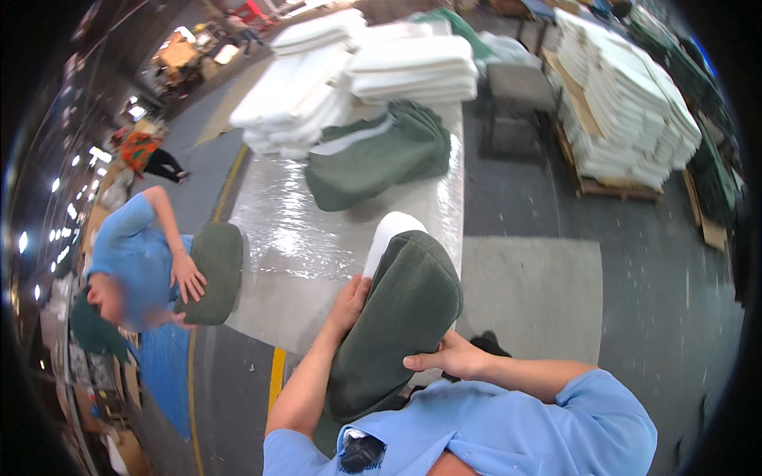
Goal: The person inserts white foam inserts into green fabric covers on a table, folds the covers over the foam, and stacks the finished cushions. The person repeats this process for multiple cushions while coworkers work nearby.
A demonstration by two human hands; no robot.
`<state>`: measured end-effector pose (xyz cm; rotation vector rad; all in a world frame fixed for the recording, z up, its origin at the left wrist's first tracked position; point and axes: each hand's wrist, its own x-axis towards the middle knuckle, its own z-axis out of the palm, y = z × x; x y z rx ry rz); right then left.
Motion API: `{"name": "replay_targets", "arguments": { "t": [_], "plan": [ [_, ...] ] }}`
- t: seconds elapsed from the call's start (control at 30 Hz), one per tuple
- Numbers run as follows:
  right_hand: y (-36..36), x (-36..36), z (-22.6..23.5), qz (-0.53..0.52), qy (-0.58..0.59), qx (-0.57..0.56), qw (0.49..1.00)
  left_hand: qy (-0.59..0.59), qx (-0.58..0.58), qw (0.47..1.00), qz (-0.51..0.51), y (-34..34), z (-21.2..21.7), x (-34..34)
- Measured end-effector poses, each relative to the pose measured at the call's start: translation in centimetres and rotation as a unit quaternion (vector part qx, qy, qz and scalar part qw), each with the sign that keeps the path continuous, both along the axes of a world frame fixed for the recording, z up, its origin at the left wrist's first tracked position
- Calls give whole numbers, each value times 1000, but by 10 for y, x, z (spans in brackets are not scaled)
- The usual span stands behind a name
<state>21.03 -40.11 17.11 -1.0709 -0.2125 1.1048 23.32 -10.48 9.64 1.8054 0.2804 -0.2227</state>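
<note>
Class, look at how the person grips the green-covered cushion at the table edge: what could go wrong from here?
1. The white foam cushion pokes out of the dark green cover; it might slip out.
2. The left hand and right hand hold only its sides, so it may sag off the table.

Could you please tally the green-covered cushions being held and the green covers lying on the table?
Green-covered cushions in hands: 2, one between the left hand and right hand, one with a co-worker.
Piles of green covers on the table: 1.
Total: 3.
</note>
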Motion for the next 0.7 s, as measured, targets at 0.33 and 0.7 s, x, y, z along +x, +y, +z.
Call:
{"name": "replay_targets", "arguments": {
  "t": [0.33, 0.7],
  "plan": [
    [-19, -5, -58, 15, 197, -48, 979, 91, 124, 976, -153, -31, -99, -5],
    [-97, 136, -92, 290, -245, -370, 848, 114, 131, 981, -88, -77, -61, 24]
  ]
}}
